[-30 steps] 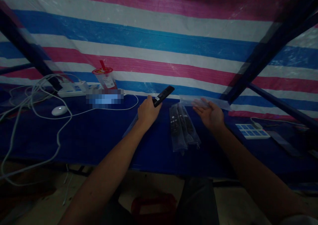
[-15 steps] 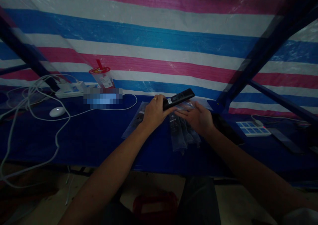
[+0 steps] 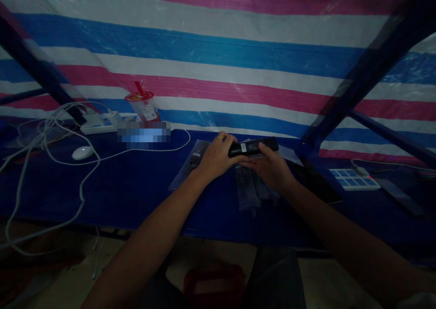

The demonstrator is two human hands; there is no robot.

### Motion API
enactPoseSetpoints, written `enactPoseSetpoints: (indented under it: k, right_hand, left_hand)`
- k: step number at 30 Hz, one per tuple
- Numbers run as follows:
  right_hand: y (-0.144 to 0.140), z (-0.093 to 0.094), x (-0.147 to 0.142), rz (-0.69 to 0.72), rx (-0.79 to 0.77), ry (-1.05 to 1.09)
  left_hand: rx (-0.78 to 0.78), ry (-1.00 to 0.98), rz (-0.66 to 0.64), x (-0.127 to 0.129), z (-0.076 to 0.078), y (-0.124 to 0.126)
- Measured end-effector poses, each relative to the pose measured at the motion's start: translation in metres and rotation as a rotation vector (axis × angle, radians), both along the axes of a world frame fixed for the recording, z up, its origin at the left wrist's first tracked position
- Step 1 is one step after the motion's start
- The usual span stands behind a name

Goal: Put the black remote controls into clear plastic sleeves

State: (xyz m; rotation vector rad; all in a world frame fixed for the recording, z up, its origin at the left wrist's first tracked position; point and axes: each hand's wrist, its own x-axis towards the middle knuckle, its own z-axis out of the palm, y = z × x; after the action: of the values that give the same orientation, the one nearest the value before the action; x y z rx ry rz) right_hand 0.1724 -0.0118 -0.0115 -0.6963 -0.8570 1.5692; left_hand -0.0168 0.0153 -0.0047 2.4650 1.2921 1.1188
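A black remote control (image 3: 251,147) with a small white label lies almost level between my hands above the blue table. My left hand (image 3: 218,153) is closed around its left end. My right hand (image 3: 274,166) grips the other half, thumb on top and fingers underneath. Beneath and in front of my hands lie bagged remotes (image 3: 248,193) in clear plastic, partly covered by my right hand. Another bagged remote (image 3: 190,163) rests beside my left wrist. Pale clear plastic (image 3: 290,155) shows just past my right hand; whether I touch it is hard to tell.
At the left are tangled white cables (image 3: 51,132), a white mouse (image 3: 82,152), a power strip (image 3: 98,126) and a lidded cup (image 3: 146,109) with a red straw. A dark flat object (image 3: 320,184) and another power strip (image 3: 354,179) lie right. Striped sheeting (image 3: 218,68) hangs behind.
The remote has come down and turned from a slant to nearly level. My right hand has moved from the plastic beneath it onto the remote, thumb on top. My left hand keeps its hold.
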Motion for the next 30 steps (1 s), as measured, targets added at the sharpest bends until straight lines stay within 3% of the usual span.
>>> enactPoseSetpoints:
  k: [2,5,8,12,14,21,30]
  right_hand:
    - [0.001,0.0,0.003,-0.025,-0.022,0.005]
    - [0.002,0.0,0.007,-0.031,-0.031,0.022]
    - [0.002,-0.001,0.007,-0.042,-0.031,0.033]
    - [0.0,-0.003,0.008,-0.081,-0.044,0.019]
    - [-0.001,-0.003,0.008,-0.098,-0.031,0.002]
    - [0.0,-0.002,0.008,-0.15,-0.004,-0.041]
    - [0.006,-0.003,0.012,-0.155,-0.009,-0.034]
  left_hand:
    - [-0.017,-0.094,-0.051,0.001,-0.001,0.002]
    - [-0.109,-0.279,0.004,0.002,-0.003,0.006]
    - [-0.308,-0.392,0.047,0.0,-0.004,0.01]
    - [-0.639,-0.426,-0.068,-0.005,0.002,0.006]
    - [-0.725,-0.504,-0.114,-0.004,0.005,0.003]
    - [-0.86,-0.756,-0.162,0.001,0.005,0.003]
    - [-0.895,-0.829,-0.16,0.006,0.005,0.0]
